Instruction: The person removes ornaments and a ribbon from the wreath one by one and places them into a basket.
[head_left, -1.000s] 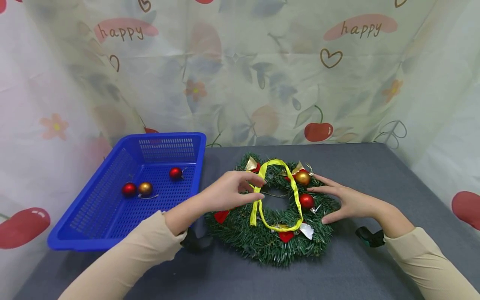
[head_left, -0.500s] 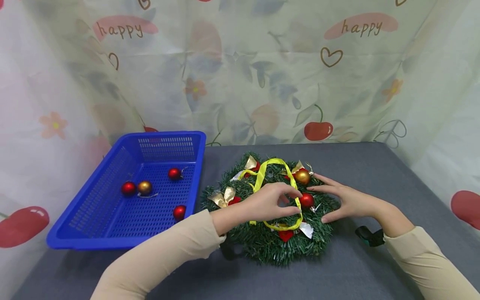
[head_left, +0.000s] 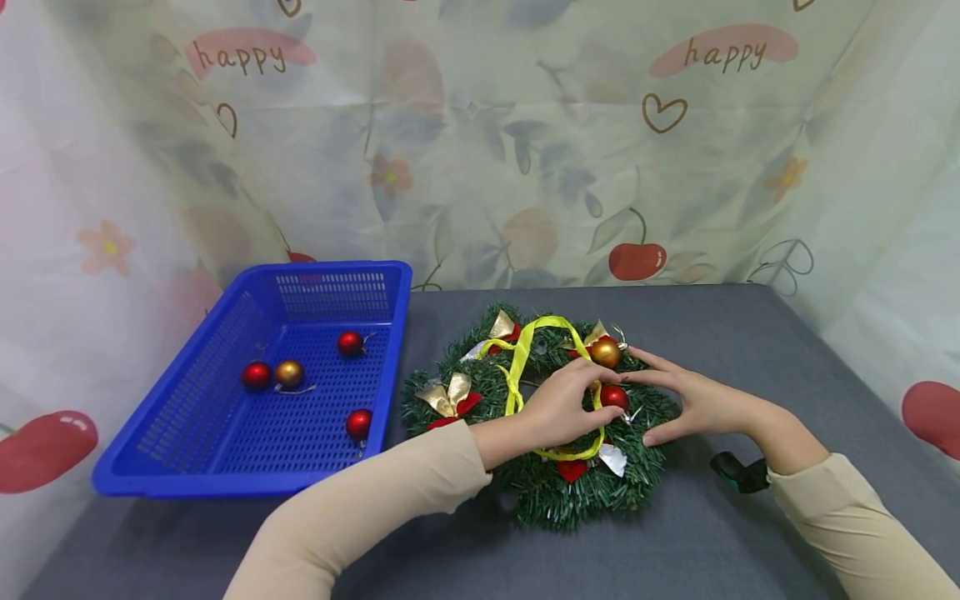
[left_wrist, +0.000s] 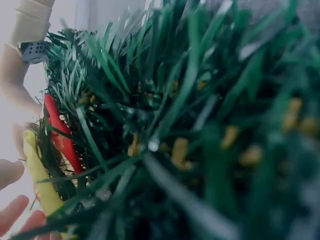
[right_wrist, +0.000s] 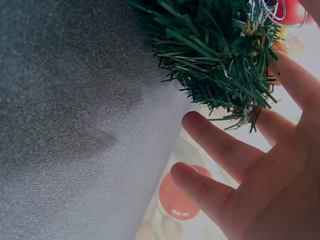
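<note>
A green tinsel wreath (head_left: 570,504) with bows lies on the dark table, a loop of yellow ribbon (head_left: 519,367) across its middle. On its right side sit a red bauble (head_left: 615,397) and a gold bauble (head_left: 606,352). My left hand (head_left: 558,408) reaches over the wreath, fingertips above the red bauble and thumb just below it. In the left wrist view, its fingers (left_wrist: 12,212) appear beside the yellow ribbon. My right hand (head_left: 693,404) is spread at the wreath's right edge, fingertips at the greenery; the right wrist view shows its fingers (right_wrist: 220,145) apart.
A blue plastic basket (head_left: 202,483) stands to the left of the wreath, holding several red and gold baubles, among them a red bauble (head_left: 359,424) near its right wall. A patterned curtain (head_left: 480,167) closes off the back and sides of the grey table (head_left: 712,533).
My left hand has moved right across the wreath to the red bauble, uncovering the gold bow on the left and a red bauble in the basket. My right hand has stayed put.
</note>
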